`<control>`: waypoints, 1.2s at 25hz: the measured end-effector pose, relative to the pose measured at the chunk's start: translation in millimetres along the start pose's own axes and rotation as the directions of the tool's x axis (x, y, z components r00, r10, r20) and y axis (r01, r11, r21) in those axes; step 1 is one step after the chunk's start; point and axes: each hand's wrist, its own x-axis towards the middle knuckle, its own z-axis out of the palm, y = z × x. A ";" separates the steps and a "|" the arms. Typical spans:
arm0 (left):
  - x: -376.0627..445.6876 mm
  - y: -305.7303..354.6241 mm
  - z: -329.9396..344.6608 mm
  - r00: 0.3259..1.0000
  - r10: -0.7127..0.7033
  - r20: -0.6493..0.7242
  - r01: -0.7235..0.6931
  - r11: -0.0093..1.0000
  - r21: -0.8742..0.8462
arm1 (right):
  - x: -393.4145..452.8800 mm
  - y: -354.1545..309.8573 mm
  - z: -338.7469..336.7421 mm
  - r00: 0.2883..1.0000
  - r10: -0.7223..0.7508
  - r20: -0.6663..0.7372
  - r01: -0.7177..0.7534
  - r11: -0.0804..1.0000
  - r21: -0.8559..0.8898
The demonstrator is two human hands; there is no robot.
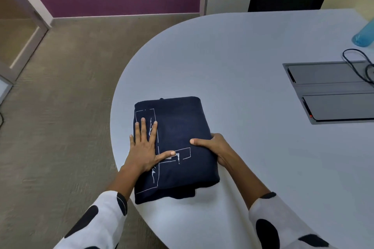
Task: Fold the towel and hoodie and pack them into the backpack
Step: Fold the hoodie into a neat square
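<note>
A navy hoodie [180, 125] with a white line print lies folded into a thick rectangle near the rounded left end of the white table [232, 56]. My left hand [144, 147] rests flat on its left part, fingers spread, palm down. My right hand [214, 146] grips the hoodie's right edge, thumb on top and fingers tucked under the fold. Neither a towel nor a backpack is in view.
A grey recessed cable box [329, 91] with a black cable [358, 64] sits in the table at the right. A blue bottle [364, 35] stands at the far right edge. Beige carpet [60, 117] lies to the left, beyond the table's curved edge.
</note>
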 end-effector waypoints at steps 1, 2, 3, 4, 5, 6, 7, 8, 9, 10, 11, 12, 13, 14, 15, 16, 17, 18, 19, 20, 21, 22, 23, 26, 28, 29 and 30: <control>2.3 9.8 1.2 1.000 0.008 0.007 -0.008 1.000 -0.003 | -5.4 -0.7 -8.2 0.999 0.012 0.034 -0.014 0.998 0.068; 4.5 22.0 2.4 1.000 0.020 0.015 -0.019 1.000 -0.007 | -10.3 -1.6 -18.1 0.999 0.013 0.037 -0.017 0.993 0.118; 7.6 36.4 5.2 0.999 0.033 0.024 -0.033 0.999 -0.008 | -16.2 -3.2 -29.9 0.999 0.009 0.035 -0.014 0.986 0.164; 10.9 53.4 7.9 0.998 0.044 0.036 -0.044 0.999 -0.020 | -22.8 -5.6 -43.7 1.000 0.003 0.028 -0.008 0.979 0.202; 14.8 74.2 9.4 0.998 0.050 0.047 -0.048 0.998 -0.042 | -29.8 -9.6 -60.7 1.000 -0.008 0.018 0.004 0.972 0.236; 18.4 94.2 10.1 0.997 0.047 0.062 -0.042 0.996 -0.083 | -37.3 -15.9 -77.2 1.000 -0.024 0.011 0.020 0.968 0.250; 22.5 115.6 11.5 0.996 0.040 0.074 -0.030 0.991 -0.132 | -46.3 -24.6 -93.8 0.999 -0.043 -0.001 0.042 0.969 0.243; 24.8 139.7 11.2 0.995 0.044 0.089 -0.025 0.979 -0.201 | -57.0 -35.6 -111.3 0.997 -0.072 -0.023 0.075 0.974 0.215; 26.6 164.0 11.8 0.992 0.070 0.105 -0.034 0.949 -0.313 | -69.0 -48.4 -127.7 0.993 -0.109 -0.051 0.117 0.976 0.184; 26.0 192.5 9.3 0.985 0.138 0.102 -0.072 0.871 -0.486 | -82.8 -63.2 -145.5 0.983 -0.158 -0.091 0.170 0.976 0.139; 22.2 219.3 4.3 0.969 0.227 0.095 -0.099 0.712 -0.695 | -97.7 -80.5 -158.5 0.969 -0.212 -0.123 0.222 0.973 0.071; 17.0 244.4 -2.8 0.945 0.313 0.099 -0.066 0.477 -0.877 | -112.6 -97.5 -168.5 0.952 -0.270 -0.146 0.265 0.963 -0.050; 13.6 266.8 -10.3 0.920 0.371 0.125 0.039 0.231 -0.972 | -124.3 -111.8 -175.3 0.932 -0.323 -0.162 0.284 0.932 -0.227; 12.8 284.0 -15.7 0.899 0.397 0.184 0.197 0.007 -0.980 | -131.5 -121.8 -177.5 0.915 -0.369 -0.164 0.271 0.861 -0.431; 15.3 298.2 -19.9 0.875 0.413 0.255 0.347 -0.166 -0.923 | -135.7 -128.0 -177.2 0.902 -0.403 -0.154 0.233 0.756 -0.612; 19.4 307.0 -23.9 0.852 0.420 0.313 0.453 -0.291 -0.843 | -135.1 -129.8 -172.3 0.900 -0.413 -0.140 0.181 0.645 -0.743; 27.1 310.0 -23.2 0.839 0.413 0.355 0.510 -0.370 -0.776 | -132.3 -126.7 -164.6 0.905 -0.403 -0.132 0.126 0.553 -0.824; 31.4 310.3 -22.4 0.838 0.407 0.363 0.526 -0.427 -0.735 | -127.4 -119.0 -155.3 0.913 -0.385 -0.132 0.077 0.483 -0.872; 34.9 306.2 -18.2 0.851 0.380 0.363 0.516 -0.477 -0.711 | -120.9 -108.9 -144.5 0.922 -0.363 -0.137 0.035 0.430 -0.902; 35.3 300.2 -12.9 0.859 0.348 0.376 0.509 -0.506 -0.696 | -113.6 -97.1 -132.2 0.928 -0.342 -0.151 -0.001 0.402 -0.916; 34.9 291.6 -6.5 0.869 0.297 0.396 0.495 -0.520 -0.696 | -105.8 -85.3 -118.7 0.935 -0.312 -0.167 -0.032 0.397 -0.917; 34.4 279.3 -0.2 0.871 0.243 0.426 0.487 -0.530 -0.694 | -98.7 -73.8 -103.4 0.943 -0.280 -0.181 -0.056 0.402 -0.914; 34.1 264.9 5.9 0.876 0.182 0.446 0.469 -0.534 -0.704 | -91.9 -62.4 -87.3 0.951 -0.250 -0.184 -0.072 0.399 -0.914; 39.6 217.9 5.8 0.877 -0.034 0.479 0.401 -0.500 -0.768 | -77.9 -34.7 -39.8 0.966 -0.223 -0.128 -0.049 0.331 -0.942; 41.8 191.2 -3.6 0.859 -0.201 0.471 0.390 -0.338 -0.856 | -73.6 -21.5 -24.9 0.943 -0.328 -0.065 0.044 0.314 -0.948; 42.6 181.0 -6.1 0.866 -0.270 0.420 0.379 -0.195 -0.905 | -71.3 -14.2 -25.1 0.908 -0.418 -0.036 0.107 0.314 -0.943; 42.6 171.2 -5.5 0.891 -0.326 0.315 0.332 -0.004 -0.943 | -67.0 -5.8 -28.7 0.862 -0.506 -0.014 0.164 0.306 -0.938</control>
